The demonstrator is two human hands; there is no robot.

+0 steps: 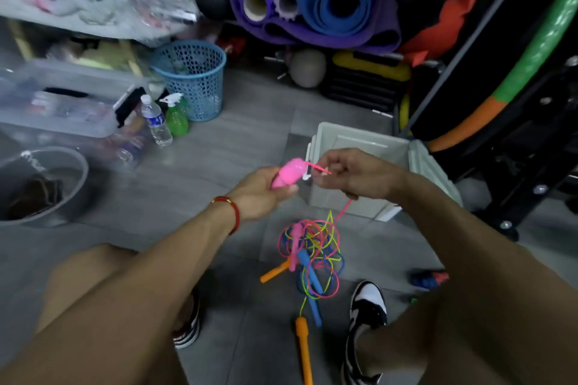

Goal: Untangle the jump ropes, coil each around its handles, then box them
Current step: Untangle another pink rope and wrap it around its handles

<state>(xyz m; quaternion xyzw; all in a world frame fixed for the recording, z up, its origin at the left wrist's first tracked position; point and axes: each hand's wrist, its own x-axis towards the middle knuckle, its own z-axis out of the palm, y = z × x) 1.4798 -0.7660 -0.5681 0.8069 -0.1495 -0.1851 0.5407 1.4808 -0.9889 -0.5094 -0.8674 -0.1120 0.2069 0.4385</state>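
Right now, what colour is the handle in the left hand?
Pink handle, gripped by the left hand; head view shows it.

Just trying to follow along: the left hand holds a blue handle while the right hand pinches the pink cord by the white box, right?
Not quite. In the head view the left hand holds a pink handle, not blue. The right hand does pinch the pink cord by the white box.

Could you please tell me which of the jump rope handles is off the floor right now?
The pink handle gripped by the left hand; the other handles lie on the floor.
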